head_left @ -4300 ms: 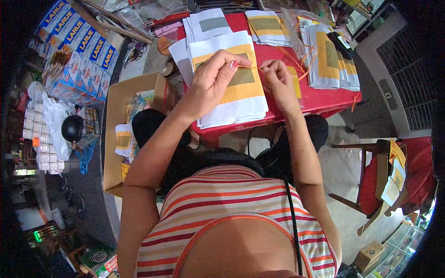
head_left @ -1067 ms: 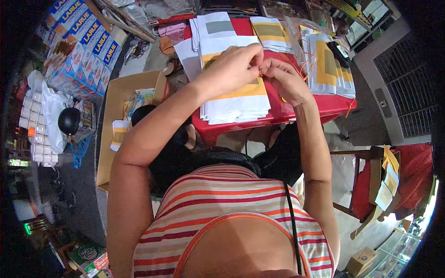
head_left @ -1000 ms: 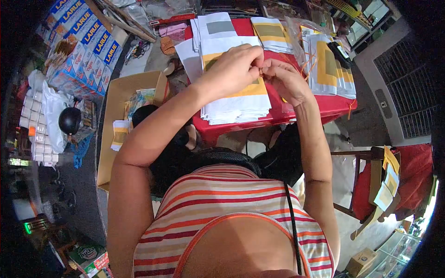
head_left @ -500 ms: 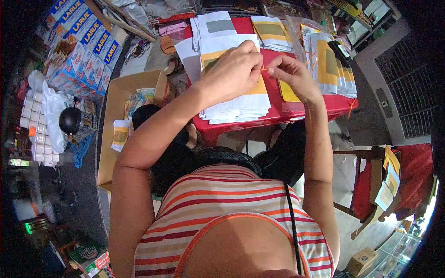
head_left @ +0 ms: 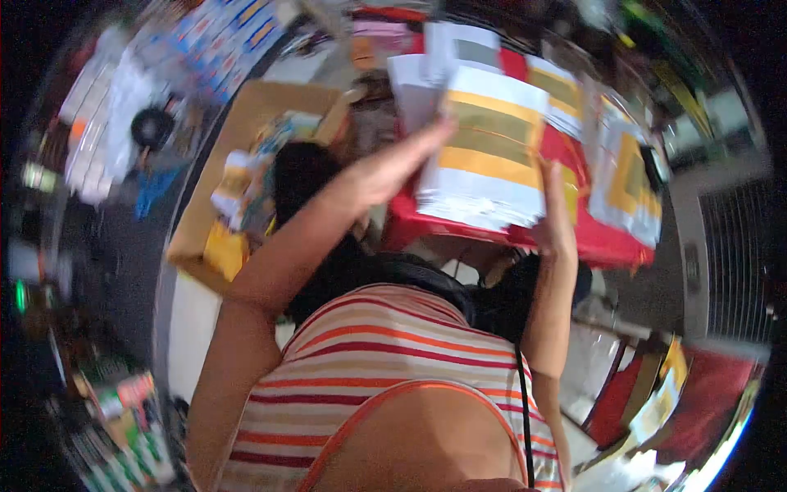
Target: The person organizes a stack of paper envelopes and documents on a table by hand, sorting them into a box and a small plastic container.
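Note:
A thick stack of white papers [head_left: 484, 193], printed with yellow bands and an olive rectangle, sits between my hands over the table. Across its middle runs a thin orange band. My left hand [head_left: 410, 156] presses along the stack's left side, its fingers reaching to the edge and blurred by motion. On the opposite side, my right hand [head_left: 557, 205] grips the right edge, with part of its fingers hidden by the papers. Behind the stack lies another white pile [head_left: 463, 47] with an olive patch.
More bundles of yellow-banded papers [head_left: 627, 176] lie on the right of the red table [head_left: 602, 246]. A cardboard box [head_left: 238, 115] holding papers stands at the left. At the lower right is a chair with red cloth [head_left: 709, 394].
My hands have parted from pinching a small orange band and now clasp the stack's two sides. The band now crosses the stack. The whole view has turned, shifting the table rightward.

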A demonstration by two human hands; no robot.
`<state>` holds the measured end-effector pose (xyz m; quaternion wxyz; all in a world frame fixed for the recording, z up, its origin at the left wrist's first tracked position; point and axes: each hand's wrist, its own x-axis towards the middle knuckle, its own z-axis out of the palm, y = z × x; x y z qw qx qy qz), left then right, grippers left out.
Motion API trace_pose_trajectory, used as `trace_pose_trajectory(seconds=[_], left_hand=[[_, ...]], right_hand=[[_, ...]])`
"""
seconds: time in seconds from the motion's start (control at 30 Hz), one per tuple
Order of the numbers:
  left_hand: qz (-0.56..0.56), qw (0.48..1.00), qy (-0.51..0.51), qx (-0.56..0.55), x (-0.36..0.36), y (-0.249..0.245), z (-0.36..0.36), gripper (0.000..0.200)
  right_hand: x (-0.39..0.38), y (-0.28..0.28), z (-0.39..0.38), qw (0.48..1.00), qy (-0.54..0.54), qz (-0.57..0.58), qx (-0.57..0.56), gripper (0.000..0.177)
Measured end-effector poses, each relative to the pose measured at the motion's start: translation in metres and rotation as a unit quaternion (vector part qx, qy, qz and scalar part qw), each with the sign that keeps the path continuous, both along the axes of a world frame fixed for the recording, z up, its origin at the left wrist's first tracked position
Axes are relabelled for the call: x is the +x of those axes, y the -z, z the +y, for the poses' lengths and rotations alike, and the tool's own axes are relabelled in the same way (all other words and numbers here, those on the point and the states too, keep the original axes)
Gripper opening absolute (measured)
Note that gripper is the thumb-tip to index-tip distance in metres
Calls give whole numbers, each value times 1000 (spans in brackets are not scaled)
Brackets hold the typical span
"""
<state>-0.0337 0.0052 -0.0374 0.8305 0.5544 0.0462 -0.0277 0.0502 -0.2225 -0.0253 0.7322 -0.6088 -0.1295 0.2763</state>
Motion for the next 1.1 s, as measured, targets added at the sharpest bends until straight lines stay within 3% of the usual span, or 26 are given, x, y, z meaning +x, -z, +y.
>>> trace_pose_trajectory(seconds=[0.07,0.13,0.2,0.27,0.3,0.4,0.43,0.47,0.53,0.57,0.67,0.73,0.77,0.83,0.87,0.93,0.97,1.03,1.07,1.1], left_hand=[[-22,999,38,-28,-16,-16,-17,65],[-12,998,25,50,3,36,-21,82],[98,985,-76,121,-25,1,-33,108],[-6,990,-105,93,-35,-4,-32,128],[-71,984,-131,101,-38,0,-28,125],[-97,977,-166,89,-65,-17,-2,116],[-47,977,-192,78,-86,-41,12,100],[-133,967,-208,-68,-93,-43,21,80],[-238,931,-203,-190,-106,-41,48,64],[-229,928,-202,-214,-116,-34,63,61],[-219,909,-180,-305,-157,8,113,60],[-169,900,-267,-300,-189,40,132,66],[-188,890,-277,-309,-201,70,144,65],[-115,853,-397,-319,-219,126,159,66],[-115,852,-397,-321,-226,149,164,66],[-148,784,-480,-366,-237,186,175,63],[-144,785,-476,-369,-241,199,180,63],[-190,719,-500,-444,-245,223,195,60],[-186,720,-496,-447,-244,233,203,60],[-166,679,-559,-446,-242,243,213,59]], right_hand=[[-6,15,-4,999,35,38,-14,75],[-12,15,0,996,58,60,1,76],[-23,2,6,996,60,39,46,69],[-29,-5,7,995,64,15,72,70],[-32,-13,8,997,48,-13,66,70],[-44,-44,30,997,35,-61,19,70],[-49,-56,41,996,38,-81,-19,70],[-52,-65,56,996,34,-81,-20,70],[-56,-81,98,954,-65,-277,-96,68],[-67,-91,124,938,-103,-313,-105,70],[-84,-94,201,879,-303,-357,-88,71],[-82,-62,245,866,-365,-339,-44,70],[-82,-52,260,866,-375,-323,-76,70],[-91,-22,272,867,-341,-348,-99,69],[-93,-8,268,861,-314,-382,-118,67],[-100,-1,254,769,-348,-470,-259,59],[-101,15,247,740,-334,-504,-293,52],[-107,51,242,698,-286,-581,-306,46],[-112,63,244,662,-255,-641,-294,45],[-117,68,246,659,-232,-643,-313,41]])
